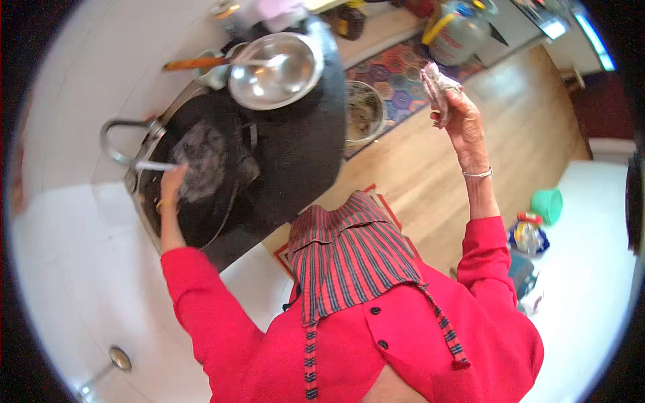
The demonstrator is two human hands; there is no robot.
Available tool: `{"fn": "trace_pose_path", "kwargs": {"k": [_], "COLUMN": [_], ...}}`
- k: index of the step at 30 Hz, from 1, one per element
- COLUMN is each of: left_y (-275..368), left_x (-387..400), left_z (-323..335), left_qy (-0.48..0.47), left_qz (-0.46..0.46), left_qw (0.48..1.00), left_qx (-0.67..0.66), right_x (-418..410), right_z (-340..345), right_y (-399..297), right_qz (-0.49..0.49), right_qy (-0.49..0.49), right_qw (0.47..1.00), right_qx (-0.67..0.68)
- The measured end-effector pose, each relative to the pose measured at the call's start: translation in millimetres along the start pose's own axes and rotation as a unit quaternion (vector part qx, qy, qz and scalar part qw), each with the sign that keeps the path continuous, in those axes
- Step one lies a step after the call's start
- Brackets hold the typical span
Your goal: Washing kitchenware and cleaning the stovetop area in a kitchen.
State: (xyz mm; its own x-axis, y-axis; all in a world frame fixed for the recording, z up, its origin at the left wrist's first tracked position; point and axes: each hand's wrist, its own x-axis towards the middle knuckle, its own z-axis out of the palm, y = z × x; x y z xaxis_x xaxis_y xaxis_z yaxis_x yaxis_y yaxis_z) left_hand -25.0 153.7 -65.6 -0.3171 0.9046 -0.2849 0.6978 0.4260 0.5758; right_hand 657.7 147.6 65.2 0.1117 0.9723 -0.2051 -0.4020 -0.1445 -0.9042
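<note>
My left hand [172, 184], blurred, is over the inside of a large black wok [221, 211] with a looped metal handle [115, 155]. A pale, narrow object [153, 165] sticks out from its fingers; blur hides what it is. Grey, cloudy residue [199, 161] marks the wok's inner surface. Raised above the wooden floor, my right hand [466, 121] grips a crumpled, pale pinkish cloth [438, 90]. Beyond the wok rests a shiny metal bowl [287, 83], and a utensil with an orange-brown handle [194, 63] reaches over its rim.
The wok sits in a black stove top [307, 146] along a white wall [65, 126]. On the floor stand a round container [380, 128] with murky contents, a patterned mat [395, 75] and a clear plastic jug [458, 43]. A green tub [546, 206] stands at right.
</note>
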Motion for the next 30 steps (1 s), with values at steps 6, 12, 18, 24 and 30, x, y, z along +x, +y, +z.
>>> {"fn": "trace_pose_path", "kwargs": {"k": [6,12,18,24,30], "left_y": [65.9,192.9,257.6,324.8,421.9], "left_x": [-28.0,-41.5,-15.3,-11.6,4.0], "left_z": [-10.6,-23.3,7.8,41.8,99.6], "left_qy": [-0.065,0.186,0.224,0.187,0.235], "left_qz": [0.015,0.162,0.236,0.250,0.249], "left_qw": [0.925,0.939,0.899,0.941,0.938], "left_qx": [0.375,0.240,0.292,0.131,0.056], "right_x": [-51.8,-101.1,-104.9,-53.3,72.6], "right_z": [-164.9,-254.3,-323.9,-343.2,-413.1], "right_y": [-4.1,26.8,22.8,9.3,0.2], "right_qz": [-0.010,0.079,-0.043,-0.044,-0.047], "right_qy": [0.173,0.353,0.317,0.269,0.303], "right_qw": [0.985,0.922,0.945,0.962,0.951], "right_qx": [0.025,-0.139,-0.060,-0.008,0.043]}}
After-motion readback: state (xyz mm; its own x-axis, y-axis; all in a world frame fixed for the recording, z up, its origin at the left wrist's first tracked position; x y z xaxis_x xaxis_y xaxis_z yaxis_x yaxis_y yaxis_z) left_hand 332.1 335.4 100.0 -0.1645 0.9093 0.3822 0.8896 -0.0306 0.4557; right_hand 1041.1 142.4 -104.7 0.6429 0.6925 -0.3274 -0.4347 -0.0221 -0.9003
